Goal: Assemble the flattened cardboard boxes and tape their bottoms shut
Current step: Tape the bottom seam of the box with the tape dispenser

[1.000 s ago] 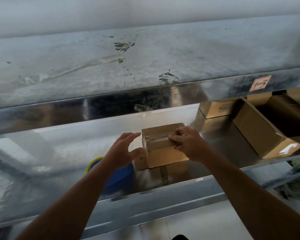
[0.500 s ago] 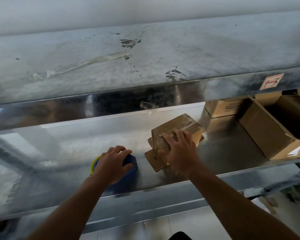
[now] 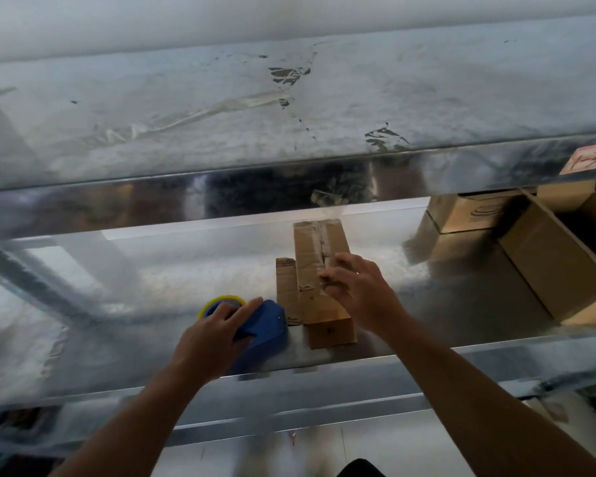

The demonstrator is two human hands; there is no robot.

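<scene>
A small brown cardboard box (image 3: pixel 319 266) lies on the shiny metal shelf (image 3: pixel 152 280), long side pointing away from me, a taped seam running along its top face. One flap sticks out on its left side. My right hand (image 3: pixel 358 290) rests on the box's right top edge with fingers loosely bent. My left hand (image 3: pixel 214 333) grips a blue tape dispenser (image 3: pixel 265 328) with a yellow-rimmed tape roll (image 3: pixel 221 301), just left of the box.
A higher metal shelf (image 3: pixel 289 115) with tape scraps juts out above the working shelf. At the right stand a large open cardboard box (image 3: pixel 561 266) and a smaller printed box (image 3: pixel 468 211). The shelf's front lip (image 3: pixel 289 383) runs below my hands.
The box has been turned from a tilted pose to lie flat, lengthwise away from me. My left hand went from near the box down onto the tape dispenser and now grips it.
</scene>
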